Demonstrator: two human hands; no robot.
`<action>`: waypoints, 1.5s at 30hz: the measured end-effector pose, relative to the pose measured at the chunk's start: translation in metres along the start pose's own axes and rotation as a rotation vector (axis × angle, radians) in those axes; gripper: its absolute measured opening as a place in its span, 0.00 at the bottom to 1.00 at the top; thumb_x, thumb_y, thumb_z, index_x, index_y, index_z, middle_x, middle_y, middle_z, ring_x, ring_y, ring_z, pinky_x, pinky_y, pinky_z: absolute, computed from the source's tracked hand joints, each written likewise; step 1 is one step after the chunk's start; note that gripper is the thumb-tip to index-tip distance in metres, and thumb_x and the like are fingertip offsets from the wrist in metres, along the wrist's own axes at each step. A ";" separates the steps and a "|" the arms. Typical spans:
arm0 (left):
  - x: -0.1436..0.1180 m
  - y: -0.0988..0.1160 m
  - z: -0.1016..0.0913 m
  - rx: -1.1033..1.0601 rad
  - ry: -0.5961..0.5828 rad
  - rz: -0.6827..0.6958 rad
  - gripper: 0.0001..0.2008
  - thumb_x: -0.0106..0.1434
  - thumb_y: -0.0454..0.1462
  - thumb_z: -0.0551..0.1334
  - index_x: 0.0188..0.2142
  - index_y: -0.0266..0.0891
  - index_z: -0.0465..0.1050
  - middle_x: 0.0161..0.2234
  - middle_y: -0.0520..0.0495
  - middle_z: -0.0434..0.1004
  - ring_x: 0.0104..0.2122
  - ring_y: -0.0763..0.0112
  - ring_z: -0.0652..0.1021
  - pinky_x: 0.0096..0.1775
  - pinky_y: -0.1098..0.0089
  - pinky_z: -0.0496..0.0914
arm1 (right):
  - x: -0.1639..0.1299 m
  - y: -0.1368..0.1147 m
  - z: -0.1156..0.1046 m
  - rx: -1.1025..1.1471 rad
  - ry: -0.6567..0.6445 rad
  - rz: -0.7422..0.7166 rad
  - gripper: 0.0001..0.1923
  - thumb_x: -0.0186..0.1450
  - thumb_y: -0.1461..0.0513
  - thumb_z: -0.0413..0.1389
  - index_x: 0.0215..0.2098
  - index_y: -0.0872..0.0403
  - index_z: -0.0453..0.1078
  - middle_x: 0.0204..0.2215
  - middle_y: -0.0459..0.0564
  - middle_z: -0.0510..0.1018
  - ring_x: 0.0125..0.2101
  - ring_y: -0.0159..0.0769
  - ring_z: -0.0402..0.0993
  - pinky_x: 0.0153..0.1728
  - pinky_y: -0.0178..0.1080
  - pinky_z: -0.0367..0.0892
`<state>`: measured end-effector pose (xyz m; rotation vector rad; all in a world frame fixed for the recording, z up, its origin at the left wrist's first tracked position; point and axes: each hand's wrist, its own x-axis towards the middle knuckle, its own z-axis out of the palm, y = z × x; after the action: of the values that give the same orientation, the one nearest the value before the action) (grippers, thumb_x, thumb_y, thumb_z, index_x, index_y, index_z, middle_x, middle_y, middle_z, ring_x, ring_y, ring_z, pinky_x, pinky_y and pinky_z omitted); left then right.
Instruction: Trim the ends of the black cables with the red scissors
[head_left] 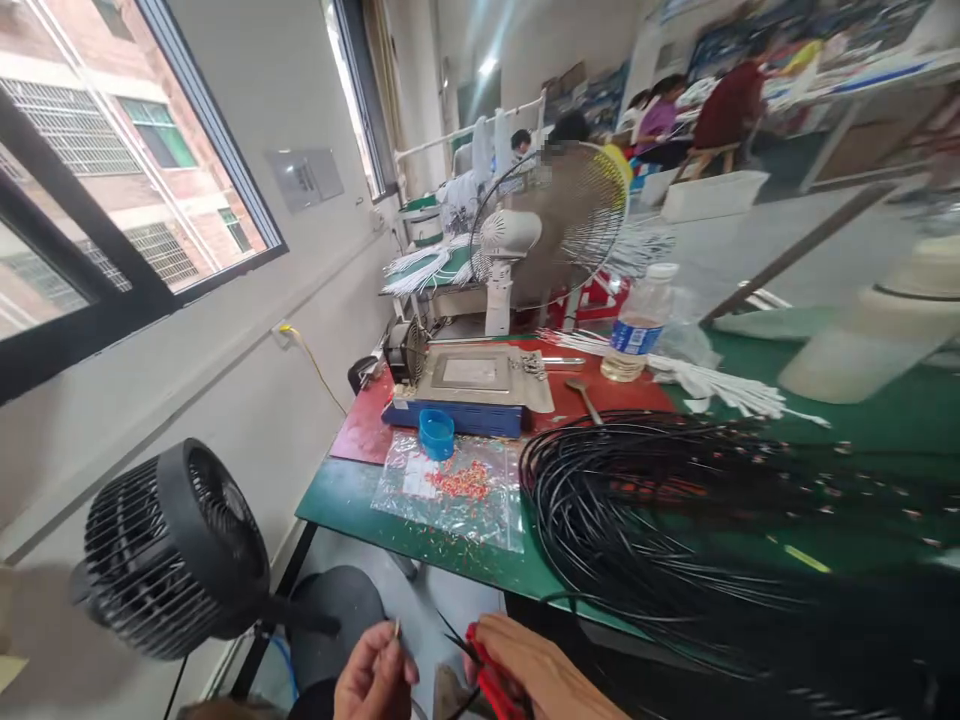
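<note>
l hand (pixel 373 672) has thumb + finger pinched on a small tip (pixel 397 629), too tiny to tell what it is; r hand (pixel 536 662) is wrapped round red scissors (pixel 491 682), open a bit & near the tip, not touching; both are low down, in front of the desk (pixel 337 500); looks like a cut or trim step; next move prob. calls for a still l hand & good aim, b/c it's v. close; on the desk, lots of black wires (pixel 577 500) in a big heap, r side; red bits (pixel 465 480) on a clear bag (pixel 499 525) w/ a round blue thing (pixel 436 435); behind, a blue box (pixel 461 418) w/ a metal plate (pixel 472 372) on top; bottle (pixel 634 338) to the r; lg. fan (pixel 514 232) behind; black fan (pixel 176 545) & window (pixel 154 145) on the l; ppl (pixel 724 110) sit far back
</note>
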<state>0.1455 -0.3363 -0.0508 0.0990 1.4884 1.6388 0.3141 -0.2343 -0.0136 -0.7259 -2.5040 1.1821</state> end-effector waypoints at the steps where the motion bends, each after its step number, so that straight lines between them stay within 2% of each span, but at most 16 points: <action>1: 0.000 0.002 0.002 -0.018 -0.038 -0.028 0.20 0.35 0.45 0.69 0.27 0.38 0.71 0.12 0.55 0.67 0.13 0.88 0.58 0.16 0.80 0.44 | 0.001 -0.001 0.003 0.012 -0.072 0.066 0.08 0.53 0.58 0.56 0.30 0.54 0.68 0.29 0.47 0.72 0.30 0.33 0.67 0.30 0.32 0.60; 3: -0.002 0.005 0.007 -0.016 -0.057 -0.033 0.18 0.37 0.45 0.69 0.27 0.37 0.71 0.13 0.55 0.67 0.13 0.90 0.57 0.17 0.79 0.42 | 0.004 -0.001 0.008 0.019 -0.171 0.129 0.10 0.53 0.56 0.57 0.27 0.53 0.66 0.27 0.44 0.70 0.27 0.31 0.64 0.27 0.31 0.57; 5: -0.006 0.006 0.010 0.017 -0.052 -0.029 0.17 0.39 0.44 0.68 0.26 0.37 0.71 0.13 0.56 0.66 0.12 0.91 0.54 0.17 0.79 0.42 | 0.009 0.000 0.011 0.013 -0.196 0.126 0.11 0.54 0.54 0.55 0.27 0.53 0.65 0.26 0.43 0.69 0.26 0.30 0.63 0.26 0.30 0.53; 10: -0.007 0.001 0.013 0.060 -0.026 0.030 0.15 0.41 0.44 0.67 0.27 0.36 0.72 0.14 0.56 0.63 0.17 0.86 0.61 0.20 0.80 0.50 | 0.018 0.001 0.013 0.015 -0.217 0.110 0.17 0.56 0.48 0.53 0.26 0.54 0.65 0.24 0.42 0.68 0.23 0.27 0.58 0.23 0.30 0.48; 16: -0.006 -0.003 0.016 0.260 -0.008 0.095 0.19 0.47 0.47 0.62 0.33 0.34 0.70 0.12 0.57 0.64 0.13 0.87 0.53 0.19 0.77 0.43 | 0.020 0.004 0.015 0.028 -0.218 0.094 0.20 0.60 0.47 0.47 0.26 0.54 0.66 0.23 0.43 0.68 0.21 0.27 0.58 0.22 0.30 0.47; 18: -0.008 0.000 0.018 0.345 0.026 0.135 0.20 0.47 0.48 0.61 0.32 0.34 0.70 0.13 0.57 0.65 0.13 0.87 0.53 0.19 0.77 0.46 | 0.020 0.007 0.016 0.024 -0.219 0.089 0.20 0.61 0.48 0.47 0.25 0.55 0.66 0.21 0.43 0.68 0.21 0.26 0.57 0.22 0.29 0.47; 21: -0.012 0.005 0.021 0.446 0.058 0.216 0.17 0.47 0.48 0.60 0.28 0.36 0.70 0.14 0.56 0.65 0.16 0.83 0.58 0.21 0.76 0.54 | 0.022 0.011 0.018 0.017 -0.211 0.080 0.21 0.61 0.48 0.47 0.24 0.55 0.67 0.21 0.43 0.68 0.20 0.26 0.56 0.22 0.29 0.47; 26: -0.014 0.011 0.024 0.590 0.040 0.284 0.14 0.50 0.48 0.59 0.24 0.38 0.69 0.15 0.56 0.66 0.20 0.79 0.65 0.28 0.77 0.60 | 0.023 0.016 0.021 0.063 -0.198 0.081 0.23 0.61 0.48 0.47 0.21 0.56 0.65 0.16 0.42 0.61 0.18 0.24 0.52 0.20 0.29 0.45; 30: -0.013 0.012 0.024 0.607 0.036 0.277 0.14 0.50 0.48 0.58 0.23 0.39 0.69 0.15 0.56 0.65 0.20 0.78 0.65 0.27 0.76 0.60 | 0.025 0.016 0.020 0.124 -0.216 0.097 0.24 0.60 0.46 0.47 0.18 0.57 0.62 0.14 0.40 0.54 0.17 0.23 0.48 0.19 0.29 0.43; 33: -0.010 0.010 0.022 0.622 0.026 0.281 0.14 0.51 0.47 0.58 0.23 0.39 0.69 0.15 0.56 0.65 0.20 0.78 0.65 0.29 0.76 0.60 | 0.027 0.015 0.018 0.122 -0.220 0.112 0.24 0.59 0.47 0.48 0.17 0.57 0.61 0.13 0.40 0.52 0.17 0.23 0.47 0.18 0.29 0.43; 37: -0.008 0.008 0.021 0.627 0.023 0.268 0.14 0.51 0.47 0.58 0.22 0.38 0.68 0.15 0.56 0.64 0.21 0.79 0.64 0.29 0.77 0.59 | 0.028 0.014 0.018 0.061 -0.225 0.124 0.22 0.60 0.50 0.48 0.17 0.57 0.62 0.13 0.41 0.56 0.17 0.24 0.50 0.19 0.30 0.43; 41: -0.008 0.009 0.022 0.565 0.027 0.239 0.14 0.50 0.48 0.58 0.22 0.38 0.68 0.16 0.55 0.65 0.21 0.78 0.64 0.29 0.76 0.60 | 0.029 0.012 0.020 -0.008 -0.190 0.081 0.22 0.60 0.49 0.47 0.19 0.56 0.64 0.16 0.43 0.62 0.18 0.24 0.50 0.20 0.30 0.44; 45: -0.008 0.008 0.024 0.549 0.053 0.268 0.14 0.50 0.48 0.58 0.23 0.38 0.68 0.16 0.55 0.65 0.21 0.78 0.65 0.29 0.77 0.61 | 0.029 0.013 0.023 -0.022 -0.171 0.073 0.20 0.62 0.52 0.46 0.18 0.56 0.62 0.16 0.42 0.60 0.18 0.24 0.49 0.20 0.31 0.43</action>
<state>0.1600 -0.3227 -0.0334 0.5820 2.0004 1.3945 0.2838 -0.2262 -0.0374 -0.7570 -2.6535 1.2934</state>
